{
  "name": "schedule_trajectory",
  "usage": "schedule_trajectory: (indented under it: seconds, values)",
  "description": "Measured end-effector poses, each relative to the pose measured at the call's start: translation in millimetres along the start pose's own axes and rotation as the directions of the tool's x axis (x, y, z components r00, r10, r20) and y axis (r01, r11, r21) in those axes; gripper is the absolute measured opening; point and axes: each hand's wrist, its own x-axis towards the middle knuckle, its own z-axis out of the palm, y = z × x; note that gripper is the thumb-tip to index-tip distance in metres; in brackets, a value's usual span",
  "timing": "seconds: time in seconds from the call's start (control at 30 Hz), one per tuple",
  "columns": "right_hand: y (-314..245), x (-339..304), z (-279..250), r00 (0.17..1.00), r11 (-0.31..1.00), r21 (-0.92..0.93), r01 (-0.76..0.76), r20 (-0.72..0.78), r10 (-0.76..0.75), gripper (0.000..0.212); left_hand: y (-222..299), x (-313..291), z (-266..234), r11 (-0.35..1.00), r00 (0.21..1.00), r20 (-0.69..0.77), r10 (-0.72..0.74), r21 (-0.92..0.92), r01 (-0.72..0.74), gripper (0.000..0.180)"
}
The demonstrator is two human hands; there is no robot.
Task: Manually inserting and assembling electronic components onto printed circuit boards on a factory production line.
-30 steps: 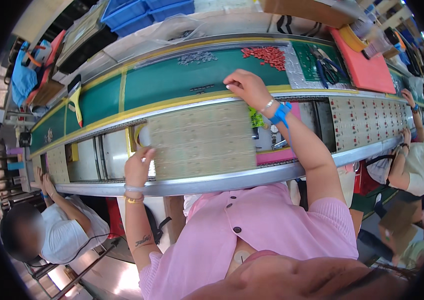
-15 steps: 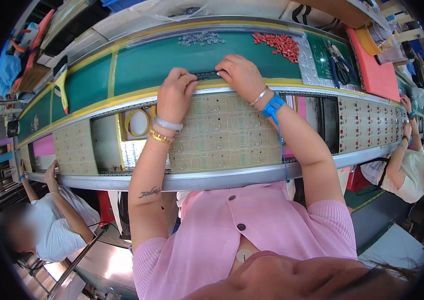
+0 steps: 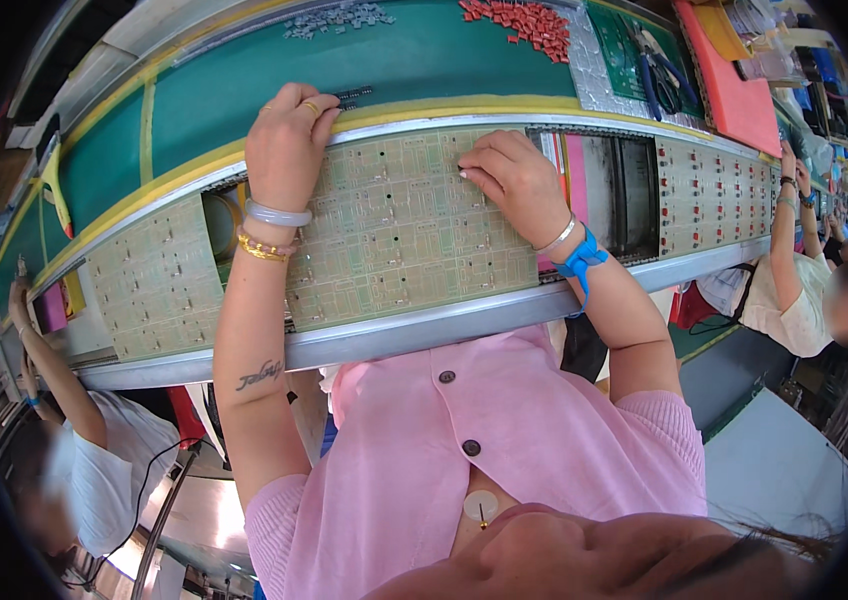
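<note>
My left hand (image 3: 287, 150) is closed at the far rail, its thumb and finger at the end of a short row of small black parts (image 3: 354, 96) on the green mat. The grip itself is partly hidden by the fingers. My right hand (image 3: 516, 185) hovers at the far right part of a large tan circuit board (image 3: 394, 240), thumb and forefinger pinched together. Whatever is between those fingertips is too small to make out. The board lies on the rails in front of me and bears several small upright components and dark holes.
Grey parts (image 3: 339, 20) and red parts (image 3: 524, 28) lie in heaps on the green mat (image 3: 424, 65). Pliers (image 3: 664, 80) rest at the far right. Another board (image 3: 159, 275) sits left, one with red parts (image 3: 714, 195) right. Co-workers flank both sides.
My right hand has left the row of black parts and come nearer, over the board. My left hand stays by the row. The left board has slid closer to the middle one.
</note>
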Motion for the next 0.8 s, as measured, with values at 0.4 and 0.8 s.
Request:
schedule_trajectory:
  seconds: [0.4,0.8]
  values:
    - [5.9,-0.7,8.3,1.000,0.999,-0.024,0.028,0.010,-0.028,0.012,-0.5,-2.2,0.7,1.000,1.000,0.016,0.001,0.016,-0.001,0.009]
    - [0.7,-2.0,7.6,0.988,0.975,-0.169,0.147,0.078,-0.135,0.012,1.7,-2.8,-8.5,0.998,1.000,0.001,-0.029,-0.051,0.029,0.010]
